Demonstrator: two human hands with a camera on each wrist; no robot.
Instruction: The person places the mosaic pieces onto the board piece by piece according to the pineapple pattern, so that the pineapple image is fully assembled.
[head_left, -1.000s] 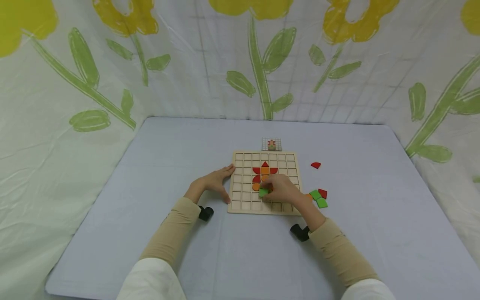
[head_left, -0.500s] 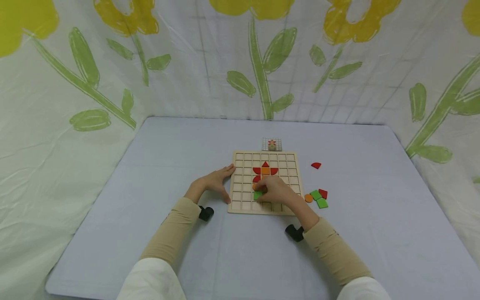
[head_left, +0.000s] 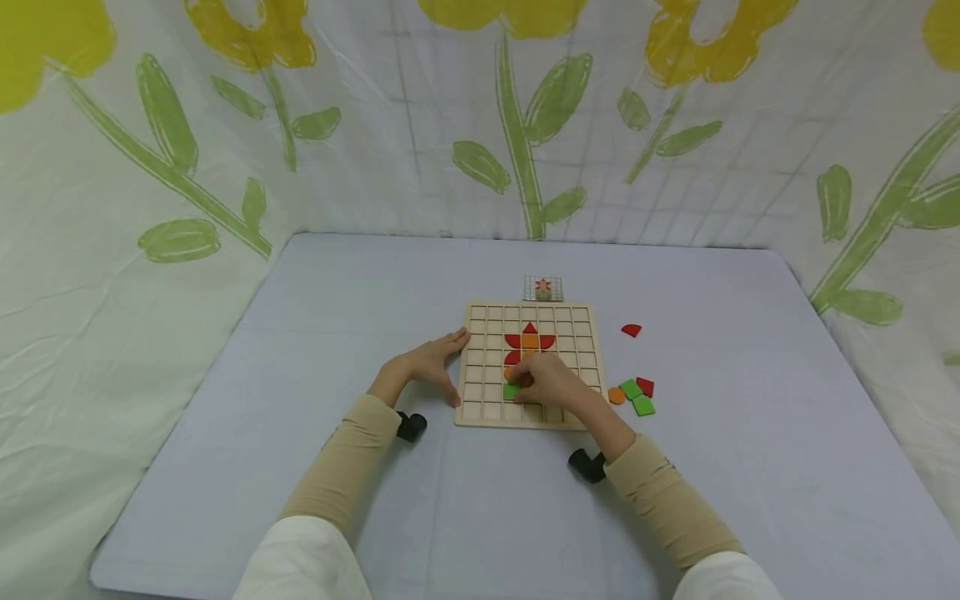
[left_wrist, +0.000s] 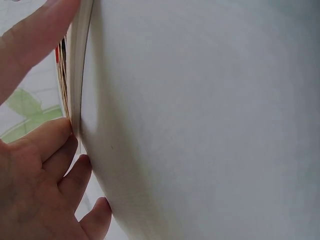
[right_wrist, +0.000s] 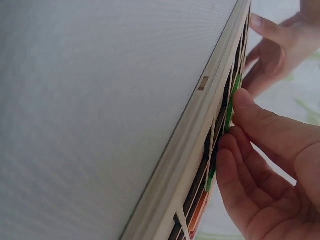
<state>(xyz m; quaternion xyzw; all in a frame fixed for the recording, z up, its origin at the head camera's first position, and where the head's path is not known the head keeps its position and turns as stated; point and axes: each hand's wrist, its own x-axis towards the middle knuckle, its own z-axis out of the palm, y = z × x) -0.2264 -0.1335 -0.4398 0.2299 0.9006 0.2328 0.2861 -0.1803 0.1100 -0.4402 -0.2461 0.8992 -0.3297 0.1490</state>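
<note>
A wooden grid board (head_left: 480, 412) lies on the table. My left hand (head_left: 430, 364) rests at its left edge, thumb and fingers spread and touching the rim; in the left wrist view the fingertips (left_wrist: 65, 127) meet that edge. On the board, my right hand (head_left: 553, 382) pinches a green square tile (head_left: 512, 392) at a lower cell, left of the middle column. Thumb and fingers also sit at that green tile (right_wrist: 231, 107) in the right wrist view. Red tiles (head_left: 513, 342) and an orange square tile (head_left: 530, 341) form a pattern above; my right hand partly hides it.
Right of the board lie green square tiles (head_left: 643, 406), an orange round tile (head_left: 617, 396) and a red tile (head_left: 646, 387). Another red piece (head_left: 632, 331) is farther back. A small pattern card (head_left: 543, 288) lies behind the board.
My right hand has moved slightly left with the green tile, which now sits in a cell farther left. It has barely shifted in the last half second. My left hand stays put.
</note>
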